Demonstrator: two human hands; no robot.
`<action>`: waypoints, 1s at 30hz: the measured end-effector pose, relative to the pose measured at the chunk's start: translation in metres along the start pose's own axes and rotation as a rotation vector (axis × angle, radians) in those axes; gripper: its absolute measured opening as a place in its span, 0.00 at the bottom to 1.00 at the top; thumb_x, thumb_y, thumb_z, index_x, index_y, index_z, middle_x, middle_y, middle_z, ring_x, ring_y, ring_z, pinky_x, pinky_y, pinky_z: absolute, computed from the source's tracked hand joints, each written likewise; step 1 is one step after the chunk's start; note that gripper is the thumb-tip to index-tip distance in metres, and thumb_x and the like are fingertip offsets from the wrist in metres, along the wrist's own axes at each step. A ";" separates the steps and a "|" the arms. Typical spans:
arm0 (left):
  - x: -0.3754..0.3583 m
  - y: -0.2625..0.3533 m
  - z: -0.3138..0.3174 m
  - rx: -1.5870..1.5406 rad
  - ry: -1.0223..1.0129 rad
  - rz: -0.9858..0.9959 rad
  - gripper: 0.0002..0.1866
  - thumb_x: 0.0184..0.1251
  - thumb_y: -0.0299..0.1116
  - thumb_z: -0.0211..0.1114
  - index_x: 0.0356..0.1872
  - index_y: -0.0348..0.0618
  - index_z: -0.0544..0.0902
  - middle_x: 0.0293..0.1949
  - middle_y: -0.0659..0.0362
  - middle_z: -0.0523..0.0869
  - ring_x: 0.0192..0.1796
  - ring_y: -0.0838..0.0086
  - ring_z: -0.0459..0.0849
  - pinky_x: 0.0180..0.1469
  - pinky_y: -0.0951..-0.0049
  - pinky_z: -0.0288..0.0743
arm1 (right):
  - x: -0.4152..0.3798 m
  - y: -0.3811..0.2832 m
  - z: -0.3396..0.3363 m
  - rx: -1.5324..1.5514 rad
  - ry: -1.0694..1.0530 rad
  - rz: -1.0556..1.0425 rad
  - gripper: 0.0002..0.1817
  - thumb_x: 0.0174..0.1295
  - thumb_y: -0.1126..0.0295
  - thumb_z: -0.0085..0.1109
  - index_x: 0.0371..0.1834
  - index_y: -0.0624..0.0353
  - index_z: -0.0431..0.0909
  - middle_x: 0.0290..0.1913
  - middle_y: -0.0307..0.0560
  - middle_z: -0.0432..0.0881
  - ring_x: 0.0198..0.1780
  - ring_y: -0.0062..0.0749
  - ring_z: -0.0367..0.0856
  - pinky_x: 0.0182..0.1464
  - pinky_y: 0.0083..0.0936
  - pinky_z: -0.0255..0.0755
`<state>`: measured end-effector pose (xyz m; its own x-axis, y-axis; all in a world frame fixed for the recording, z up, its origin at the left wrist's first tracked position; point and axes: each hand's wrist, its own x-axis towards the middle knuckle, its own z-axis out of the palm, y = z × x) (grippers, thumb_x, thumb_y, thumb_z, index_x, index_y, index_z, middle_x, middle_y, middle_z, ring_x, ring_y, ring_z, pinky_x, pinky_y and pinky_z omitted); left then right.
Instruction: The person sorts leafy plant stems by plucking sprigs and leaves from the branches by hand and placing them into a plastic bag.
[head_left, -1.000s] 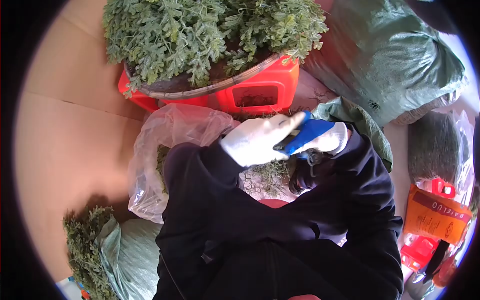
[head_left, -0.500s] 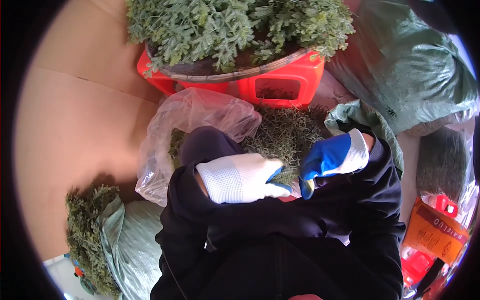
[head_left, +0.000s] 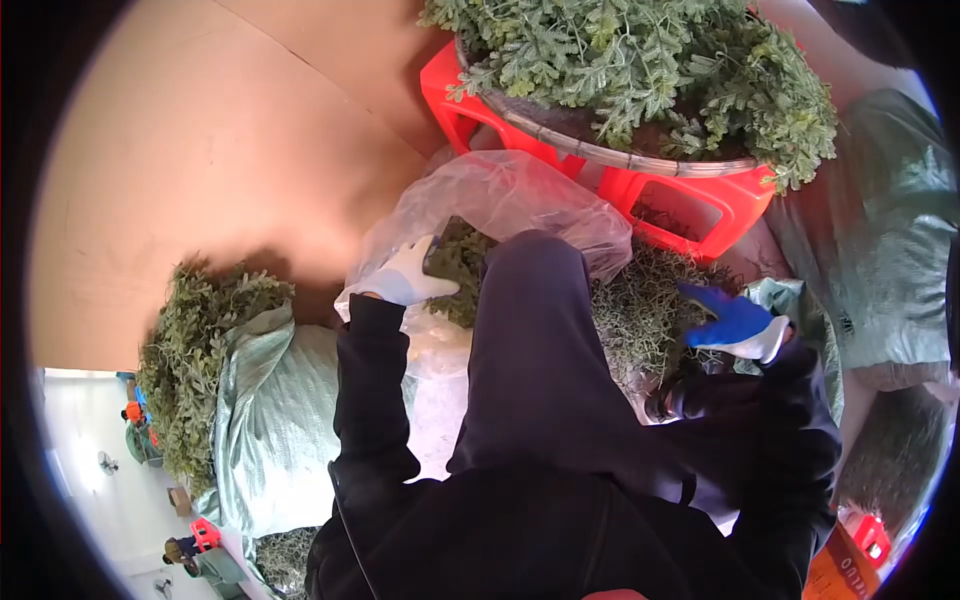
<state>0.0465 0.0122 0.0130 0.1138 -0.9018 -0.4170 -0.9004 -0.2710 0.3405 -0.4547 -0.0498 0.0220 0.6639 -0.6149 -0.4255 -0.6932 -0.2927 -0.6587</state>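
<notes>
My left hand (head_left: 405, 275), in a white glove with a blue palm, reaches into the mouth of a clear plastic bag (head_left: 500, 180). Its fingers are spread beside the green sprigs (head_left: 462, 262) in the bag; part of the palm is hidden. On the other side of my knee, my right hand (head_left: 738, 322) shows its blue glove palm, with thumb and fingers apart. It is over the edge of a heap of thin grey-green stems (head_left: 640, 310), and I see nothing held in it.
Ahead, leafy artificial-looking greenery (head_left: 640, 70) fills a round woven tray (head_left: 590, 148) on red plastic stools (head_left: 735, 205). A green woven sack (head_left: 280, 400) with foliage stands at left; another large sack (head_left: 880, 230) is at right. A cardboard wall (head_left: 220, 150) borders the left side.
My hands were close together at my lap, and are now apart. The left has moved into the plastic bag, the right outward over the stems. The camera view has turned.
</notes>
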 end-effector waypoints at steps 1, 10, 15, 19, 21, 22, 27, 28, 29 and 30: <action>-0.001 -0.003 0.001 0.106 0.030 -0.047 0.43 0.49 0.51 0.73 0.66 0.42 0.69 0.59 0.44 0.75 0.65 0.56 0.72 0.65 0.62 0.66 | -0.003 -0.008 -0.002 -0.094 -0.066 0.082 0.38 0.57 0.61 0.69 0.70 0.58 0.64 0.64 0.56 0.74 0.58 0.48 0.78 0.59 0.35 0.71; 0.031 0.038 -0.024 -0.466 0.528 0.229 0.23 0.61 0.30 0.68 0.57 0.34 0.76 0.45 0.53 0.84 0.46 0.71 0.83 0.49 0.71 0.78 | 0.004 0.024 0.009 0.024 0.175 -0.202 0.11 0.59 0.70 0.58 0.44 0.57 0.83 0.45 0.52 0.84 0.45 0.46 0.84 0.48 0.35 0.77; 0.072 0.166 -0.025 -0.597 0.473 0.589 0.16 0.62 0.27 0.69 0.50 0.32 0.79 0.37 0.56 0.85 0.38 0.76 0.82 0.45 0.75 0.78 | 0.008 0.028 0.011 -0.207 0.096 -0.233 0.14 0.62 0.62 0.55 0.47 0.53 0.83 0.44 0.52 0.84 0.45 0.50 0.83 0.48 0.41 0.76; 0.127 0.247 -0.009 -0.240 0.549 0.712 0.19 0.60 0.41 0.67 0.46 0.37 0.80 0.39 0.48 0.84 0.42 0.56 0.83 0.46 0.60 0.76 | 0.002 0.021 0.012 -0.224 0.066 -0.106 0.15 0.62 0.61 0.55 0.48 0.50 0.83 0.45 0.51 0.84 0.44 0.50 0.83 0.49 0.40 0.77; 0.141 0.276 0.004 -0.048 0.651 0.583 0.20 0.61 0.44 0.66 0.46 0.40 0.80 0.42 0.48 0.84 0.44 0.54 0.83 0.47 0.57 0.76 | 0.002 0.026 0.016 -0.201 0.050 -0.031 0.15 0.62 0.61 0.55 0.49 0.49 0.83 0.45 0.49 0.85 0.44 0.49 0.83 0.49 0.39 0.77; 0.145 0.282 0.007 0.090 0.682 0.453 0.20 0.60 0.46 0.66 0.46 0.42 0.79 0.42 0.48 0.83 0.45 0.53 0.83 0.47 0.56 0.76 | 0.005 0.037 0.019 -0.296 -0.010 -0.107 0.15 0.63 0.61 0.54 0.50 0.49 0.83 0.49 0.48 0.84 0.45 0.48 0.83 0.50 0.39 0.77; 0.158 0.279 0.012 0.073 0.447 0.172 0.19 0.57 0.46 0.67 0.42 0.43 0.80 0.44 0.46 0.85 0.49 0.53 0.83 0.50 0.57 0.76 | -0.012 0.049 0.011 -0.371 -0.017 -0.229 0.15 0.65 0.63 0.52 0.50 0.47 0.83 0.53 0.47 0.82 0.49 0.48 0.82 0.51 0.39 0.77; 0.162 0.273 0.013 -0.029 0.545 0.252 0.20 0.56 0.45 0.68 0.41 0.39 0.82 0.40 0.47 0.86 0.45 0.54 0.84 0.50 0.60 0.76 | -0.013 0.052 0.012 -0.411 -0.025 -0.264 0.14 0.65 0.63 0.51 0.50 0.46 0.83 0.54 0.47 0.81 0.50 0.48 0.82 0.51 0.39 0.77; 0.167 0.267 0.014 -0.097 0.600 0.341 0.21 0.54 0.42 0.71 0.44 0.38 0.81 0.39 0.48 0.86 0.41 0.58 0.85 0.48 0.64 0.76 | -0.015 0.051 0.013 -0.410 -0.013 -0.263 0.14 0.65 0.63 0.51 0.50 0.46 0.83 0.54 0.46 0.81 0.50 0.47 0.82 0.51 0.39 0.77; 0.158 0.271 0.008 -0.208 0.608 0.367 0.21 0.53 0.39 0.72 0.44 0.36 0.81 0.37 0.49 0.86 0.39 0.63 0.84 0.47 0.67 0.76 | -0.016 0.051 0.012 -0.414 0.003 -0.259 0.14 0.65 0.63 0.51 0.50 0.46 0.83 0.54 0.46 0.81 0.50 0.47 0.82 0.51 0.39 0.77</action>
<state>-0.1826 -0.2007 0.0322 0.0883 -0.9575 0.2744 -0.8338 0.0797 0.5463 -0.4975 -0.0463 -0.0119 0.8288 -0.4857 -0.2778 -0.5592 -0.7025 -0.4401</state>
